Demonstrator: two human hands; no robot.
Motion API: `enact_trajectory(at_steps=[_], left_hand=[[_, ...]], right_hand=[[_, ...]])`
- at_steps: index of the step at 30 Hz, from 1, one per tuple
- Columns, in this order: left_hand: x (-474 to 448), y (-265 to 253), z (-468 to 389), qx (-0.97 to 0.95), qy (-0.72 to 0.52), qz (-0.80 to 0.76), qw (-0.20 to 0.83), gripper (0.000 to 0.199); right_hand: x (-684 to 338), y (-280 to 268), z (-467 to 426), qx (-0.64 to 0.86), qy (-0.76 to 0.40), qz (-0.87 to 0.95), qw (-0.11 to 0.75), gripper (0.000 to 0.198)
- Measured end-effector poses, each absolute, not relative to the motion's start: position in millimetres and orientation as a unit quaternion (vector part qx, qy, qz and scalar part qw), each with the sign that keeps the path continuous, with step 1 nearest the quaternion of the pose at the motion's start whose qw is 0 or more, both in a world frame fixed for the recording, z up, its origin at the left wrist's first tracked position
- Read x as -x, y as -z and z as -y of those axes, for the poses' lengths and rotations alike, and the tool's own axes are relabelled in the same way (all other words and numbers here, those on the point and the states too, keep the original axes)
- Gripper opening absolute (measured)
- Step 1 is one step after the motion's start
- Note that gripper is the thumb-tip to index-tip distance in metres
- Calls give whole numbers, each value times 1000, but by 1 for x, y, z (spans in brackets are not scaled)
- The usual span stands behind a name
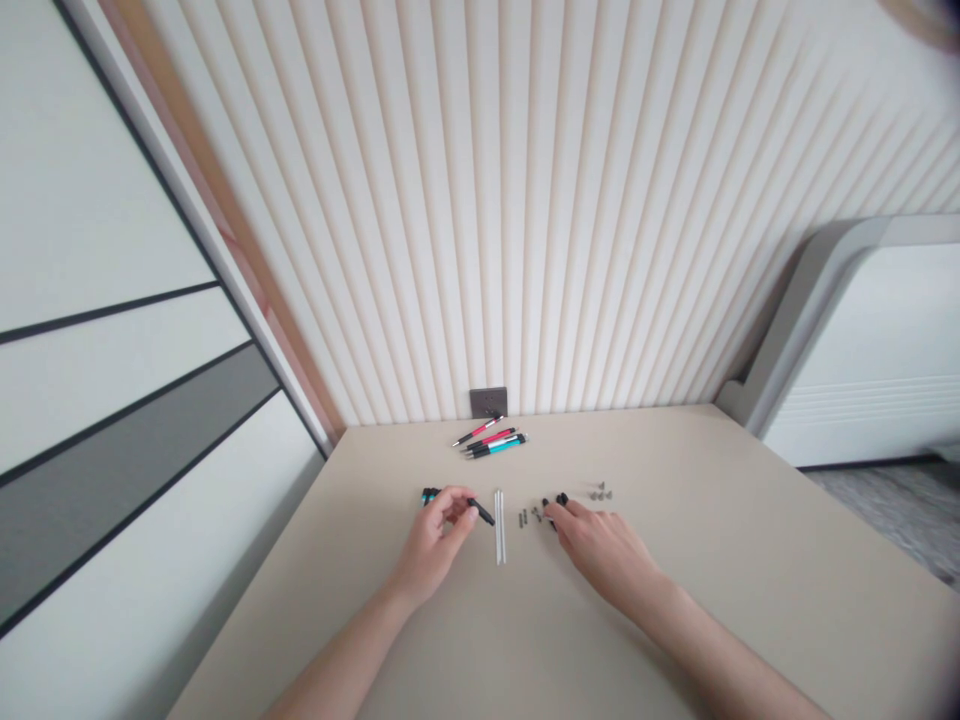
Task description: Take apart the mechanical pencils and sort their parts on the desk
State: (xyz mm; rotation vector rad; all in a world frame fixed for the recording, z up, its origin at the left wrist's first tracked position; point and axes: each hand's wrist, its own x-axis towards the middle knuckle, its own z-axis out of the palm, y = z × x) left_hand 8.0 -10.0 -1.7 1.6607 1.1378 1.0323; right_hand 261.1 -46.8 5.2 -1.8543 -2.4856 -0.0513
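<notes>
My left hand (442,535) pinches a short black pen barrel piece (482,512) between thumb and fingers, tilted down to the right. Behind that hand lie black and blue pen parts (429,495), partly hidden by it. White ink refills (500,525) lie side by side between my hands. Just right of them are several small springs (523,518). My right hand (589,535) reaches down at small black pen parts (562,498), its fingertips closed together. What those fingertips hold, if anything, I cannot make out.
Several pens (495,440) with red, white and blue barrels lie at the back of the beige table (405,640). Small metal pieces (600,493) lie beyond my right hand. A dark wall socket (488,402) sits on the ribbed wall at the table's rear edge.
</notes>
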Motion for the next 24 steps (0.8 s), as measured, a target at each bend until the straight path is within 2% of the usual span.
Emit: enact_trajectory(at_steps=[18, 24], left_hand=[[-7, 4, 9, -670, -402, -455, 427, 26], [-7, 3, 10, -672, -397, -456, 427, 26]], right_hand=[[-263, -5, 47, 597, 17, 802, 3, 41], [-262, -9, 48, 597, 10, 802, 3, 37]])
